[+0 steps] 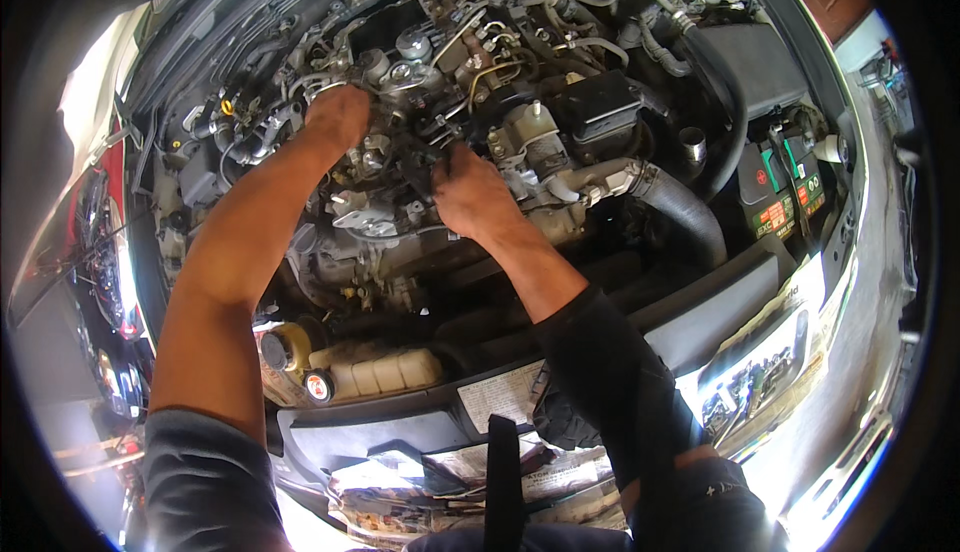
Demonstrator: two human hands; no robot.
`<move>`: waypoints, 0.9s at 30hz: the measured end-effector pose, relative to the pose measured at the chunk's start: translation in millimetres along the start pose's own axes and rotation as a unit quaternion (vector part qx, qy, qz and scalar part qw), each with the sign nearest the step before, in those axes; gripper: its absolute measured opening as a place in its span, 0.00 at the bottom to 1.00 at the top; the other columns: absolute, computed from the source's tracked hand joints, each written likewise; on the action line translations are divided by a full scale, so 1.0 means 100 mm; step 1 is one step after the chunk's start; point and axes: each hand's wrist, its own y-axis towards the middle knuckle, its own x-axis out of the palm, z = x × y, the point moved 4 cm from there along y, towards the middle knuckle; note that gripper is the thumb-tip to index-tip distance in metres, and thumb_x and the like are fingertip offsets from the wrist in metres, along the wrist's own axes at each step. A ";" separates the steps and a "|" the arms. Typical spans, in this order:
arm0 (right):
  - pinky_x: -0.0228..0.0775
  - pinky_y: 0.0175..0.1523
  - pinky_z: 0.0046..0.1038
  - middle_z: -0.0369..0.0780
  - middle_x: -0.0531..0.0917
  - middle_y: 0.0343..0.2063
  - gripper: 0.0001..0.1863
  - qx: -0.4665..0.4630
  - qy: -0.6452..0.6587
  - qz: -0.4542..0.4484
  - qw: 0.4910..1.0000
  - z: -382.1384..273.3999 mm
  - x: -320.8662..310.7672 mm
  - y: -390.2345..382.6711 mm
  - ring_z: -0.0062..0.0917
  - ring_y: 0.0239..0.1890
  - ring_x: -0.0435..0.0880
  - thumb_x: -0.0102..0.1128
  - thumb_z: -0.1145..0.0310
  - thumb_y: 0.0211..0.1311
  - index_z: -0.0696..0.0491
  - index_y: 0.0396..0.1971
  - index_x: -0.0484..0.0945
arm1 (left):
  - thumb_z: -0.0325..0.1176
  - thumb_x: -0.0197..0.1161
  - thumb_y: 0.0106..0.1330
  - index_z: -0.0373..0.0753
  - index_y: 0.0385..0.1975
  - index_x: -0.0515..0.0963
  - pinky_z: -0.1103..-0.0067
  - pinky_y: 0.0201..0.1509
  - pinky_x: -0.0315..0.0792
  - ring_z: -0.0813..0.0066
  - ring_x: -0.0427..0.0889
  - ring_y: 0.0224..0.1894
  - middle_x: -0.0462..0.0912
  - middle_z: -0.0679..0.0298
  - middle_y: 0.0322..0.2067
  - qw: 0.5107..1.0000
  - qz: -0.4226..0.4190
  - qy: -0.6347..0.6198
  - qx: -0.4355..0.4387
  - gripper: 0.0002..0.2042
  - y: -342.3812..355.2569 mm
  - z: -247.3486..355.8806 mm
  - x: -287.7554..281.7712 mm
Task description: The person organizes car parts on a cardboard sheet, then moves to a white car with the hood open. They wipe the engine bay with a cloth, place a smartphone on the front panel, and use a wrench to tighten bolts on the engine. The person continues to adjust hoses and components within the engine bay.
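Engine parts (400, 217) lie under both hands: the left hand (337, 114) rests clenched on hoses, the right hand (470, 192) grips a dark part, near the battery (785, 187).

Lying right of the engine (450, 102): battery (785, 187). Sitting near, left: coolant tank (385, 372). Spreading along the near edge: newspapers (560, 472).

Two hands (338, 117) (470, 192), one engine (520, 137), one battery (785, 187), one coolant tank (385, 372).
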 end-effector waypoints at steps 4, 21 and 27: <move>0.74 0.65 0.58 0.64 0.86 0.51 0.21 -0.001 0.009 -0.003 1.000 0.03 -0.01 0.00 0.64 0.59 0.83 0.52 0.58 0.82 0.62 0.56 0.76 | 0.29 0.71 0.66 0.37 0.47 0.92 0.60 0.66 0.84 0.47 0.90 0.60 0.92 0.49 0.52 0.999 0.024 0.006 0.030 0.12 -0.01 -0.02 0.02; 0.73 0.69 0.55 0.64 0.85 0.56 0.23 0.040 0.036 0.006 0.999 0.08 0.08 0.06 0.62 0.64 0.81 0.60 0.61 0.80 0.62 0.63 0.74 | 0.60 0.53 0.83 0.40 0.58 0.86 0.53 0.68 0.79 0.42 0.87 0.60 0.90 0.44 0.55 0.992 0.056 -0.110 0.004 0.28 0.00 -0.25 0.33; 0.75 0.65 0.57 0.64 0.87 0.50 0.21 0.000 -0.020 0.053 0.998 0.03 0.22 0.17 0.64 0.58 0.84 0.59 0.59 0.80 0.63 0.56 0.77 | 0.61 0.53 0.83 0.40 0.53 0.90 0.55 0.69 0.80 0.46 0.88 0.62 0.90 0.48 0.56 0.994 0.066 -0.081 -0.008 0.30 -0.05 -0.21 0.34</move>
